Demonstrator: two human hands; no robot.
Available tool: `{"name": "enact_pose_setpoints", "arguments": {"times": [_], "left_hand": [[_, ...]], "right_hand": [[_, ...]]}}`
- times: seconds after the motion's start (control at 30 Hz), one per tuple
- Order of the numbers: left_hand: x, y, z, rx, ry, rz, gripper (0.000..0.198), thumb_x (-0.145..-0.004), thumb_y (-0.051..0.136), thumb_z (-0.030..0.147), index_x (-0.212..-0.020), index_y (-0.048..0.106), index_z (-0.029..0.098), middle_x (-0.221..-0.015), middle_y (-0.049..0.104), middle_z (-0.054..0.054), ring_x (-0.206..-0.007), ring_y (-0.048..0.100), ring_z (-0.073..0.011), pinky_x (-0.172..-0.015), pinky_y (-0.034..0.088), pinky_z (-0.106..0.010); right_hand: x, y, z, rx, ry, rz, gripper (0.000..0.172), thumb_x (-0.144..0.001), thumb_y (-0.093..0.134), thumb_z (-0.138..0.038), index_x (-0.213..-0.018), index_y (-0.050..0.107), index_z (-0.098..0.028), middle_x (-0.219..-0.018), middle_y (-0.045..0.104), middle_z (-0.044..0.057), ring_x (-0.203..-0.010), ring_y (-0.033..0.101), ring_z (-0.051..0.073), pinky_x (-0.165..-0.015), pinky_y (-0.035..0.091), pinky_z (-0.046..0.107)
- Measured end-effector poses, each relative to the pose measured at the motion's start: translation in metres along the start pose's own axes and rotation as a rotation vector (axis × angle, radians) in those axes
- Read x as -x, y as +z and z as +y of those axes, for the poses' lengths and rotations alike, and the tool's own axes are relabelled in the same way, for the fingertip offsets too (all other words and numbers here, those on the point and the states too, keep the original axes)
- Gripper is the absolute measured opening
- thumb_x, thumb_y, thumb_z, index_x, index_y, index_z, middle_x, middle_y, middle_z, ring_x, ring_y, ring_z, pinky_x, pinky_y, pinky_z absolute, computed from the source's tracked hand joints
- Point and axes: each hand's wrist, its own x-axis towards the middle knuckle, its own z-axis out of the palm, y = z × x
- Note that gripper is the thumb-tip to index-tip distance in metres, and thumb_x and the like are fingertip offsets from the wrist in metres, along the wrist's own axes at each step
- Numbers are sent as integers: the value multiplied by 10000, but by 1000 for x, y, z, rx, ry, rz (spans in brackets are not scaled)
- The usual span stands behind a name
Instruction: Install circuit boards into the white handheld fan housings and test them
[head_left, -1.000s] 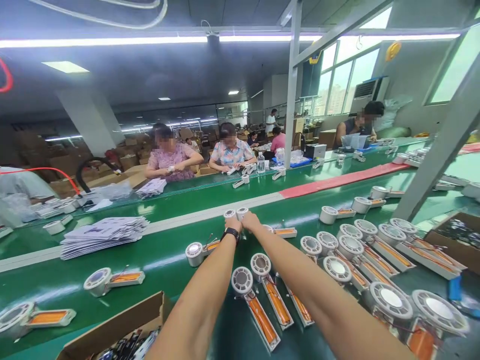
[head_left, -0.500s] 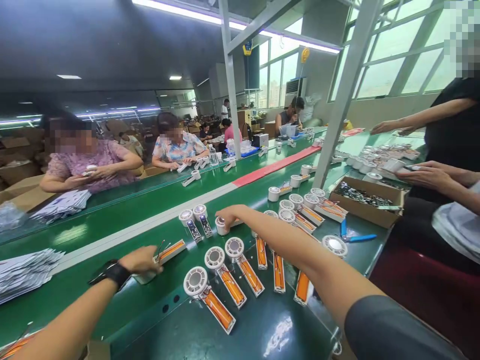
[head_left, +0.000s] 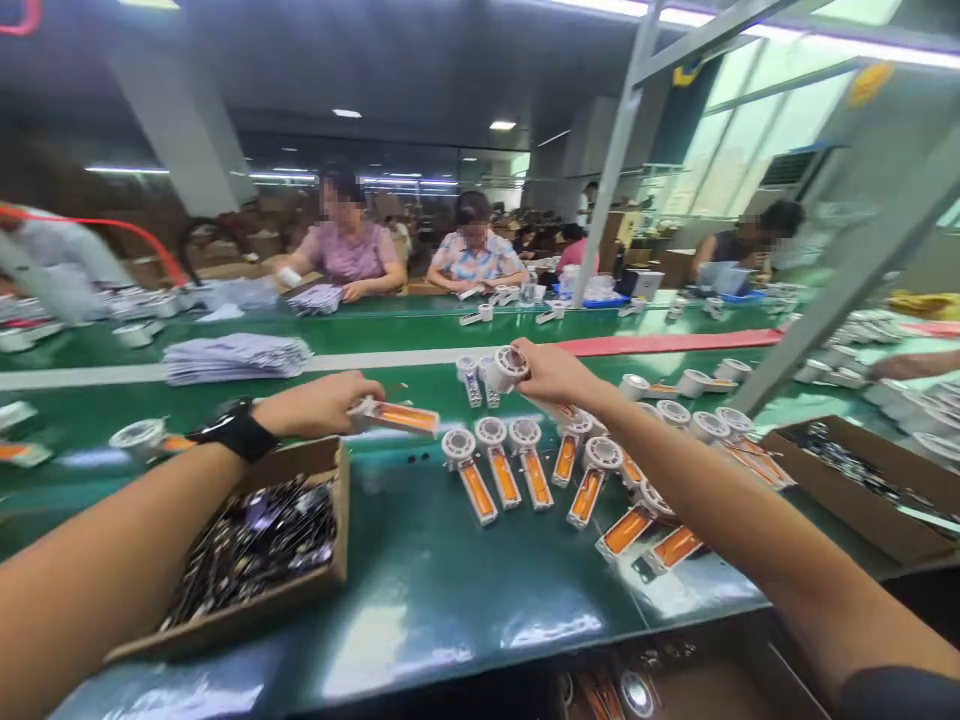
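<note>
My left hand (head_left: 322, 402), with a black band on its wrist, is closed on a white handheld fan housing whose handle (head_left: 405, 417) points right and shows an orange battery and thin wires. The round end is hidden by my fingers. My right hand (head_left: 559, 375) grips another handheld fan by its round white head (head_left: 508, 368), above the green belt. Just left of it lie two fans (head_left: 469, 382) with circuit boards showing in their handles. Nearer me, several open fans (head_left: 478, 490) with orange batteries lie in a fanned row.
A cardboard box (head_left: 341, 520) of small dark parts with wires stands below my left forearm. Another parts box (head_left: 847, 480) is at the right. Stacked white sheets (head_left: 232, 358) lie across the belt. Co-workers (head_left: 352, 250) sit opposite; a metal post (head_left: 611, 160) rises behind the belt.
The view has swung left, bringing the near parts box into sight. My right hand has lifted the fan it was touching on the belt. My left hand still holds its fan.
</note>
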Motion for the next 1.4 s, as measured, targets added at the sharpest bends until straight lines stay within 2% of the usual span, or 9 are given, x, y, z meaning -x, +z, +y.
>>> {"name": "enact_pose_setpoints", "arguments": {"times": [0.13, 0.37, 0.53, 0.67, 0.73, 0.83, 0.97, 1.17, 1.4], "left_hand": [[63, 30, 34, 27, 249, -283, 296, -634, 616, 74, -858, 731, 230, -907, 652, -31, -859, 584, -207, -776, 423, -250], [99, 103, 45, -7, 305, -255, 284, -671, 545, -47, -720, 706, 182, -921, 626, -113, -894, 562, -256, -821, 446, -356], [120, 122, 37, 58, 324, -87, 486, -743, 456, -79, -1063, 701, 191, -1358, 502, -152, -1311, 409, -300, -1051, 382, -438], [169, 157, 42, 273, 166, 223, 543, -862, 322, -19, -1352, 491, 142, -1461, 363, -197, -1421, 270, -301, -1132, 291, -529], [189, 179, 47, 441, 62, 349, 537, -900, 347, 45, -1425, 389, 149, -1483, 325, -204, -1432, 259, -314, -1126, 301, -553], [198, 202, 53, 633, -78, 361, 577, -911, 369, 87, -1479, 284, 142, -1510, 285, -226, -1435, 254, -347, -1116, 291, -594], [186, 208, 56, 899, -119, 331, 503, -913, 372, 105, -1412, 399, 167, -1358, 476, -179, -1309, 461, -286, -1099, 356, -512], [195, 212, 61, 1176, -185, 316, 392, -859, 469, 142, -1239, 554, 191, -1206, 589, -126, -1166, 558, -266, -1010, 443, -475], [203, 211, 54, 1387, -255, 273, 274, -793, 519, 187, -1055, 593, 164, -959, 718, -107, -955, 686, -245, -864, 547, -428]], "right_hand": [[59, 26, -63, -4, -207, -106, 502, -764, 662, -163, -1243, 514, -188, -978, 699, 96, -871, 647, 262, -722, 459, 333], [107, 108, -116, -1, -116, -172, 476, -730, 603, -115, -1203, 545, -128, -933, 716, 152, -840, 673, 304, -662, 470, 340], [122, 132, -122, -50, 64, -41, 557, -797, 585, -136, -1337, 451, -144, -1073, 667, 160, -1003, 630, 323, -819, 496, 422], [151, 144, -135, -129, 123, 109, 519, -853, 480, -99, -1360, 445, -200, -1253, 560, 157, -1176, 520, 311, -985, 430, 493], [160, 152, -143, -382, 21, 154, 561, -804, 440, -24, -1311, 511, -253, -1150, 608, 110, -1067, 578, 275, -943, 471, 479], [160, 167, -154, -700, -57, 93, 639, -720, 438, 21, -1266, 564, -286, -1024, 644, 55, -876, 621, 216, -824, 536, 414], [157, 181, -164, -773, -39, 123, 505, -763, 463, -9, -1165, 631, -264, -994, 647, 54, -826, 618, 193, -773, 547, 364], [188, 186, -164, -774, -28, 262, 391, -827, 464, -32, -1120, 640, -221, -970, 655, 69, -809, 630, 185, -737, 554, 331], [200, 176, -155, -707, -227, 253, 396, -827, 542, -31, -1123, 678, -257, -926, 681, 47, -835, 636, 191, -759, 546, 331]]}}
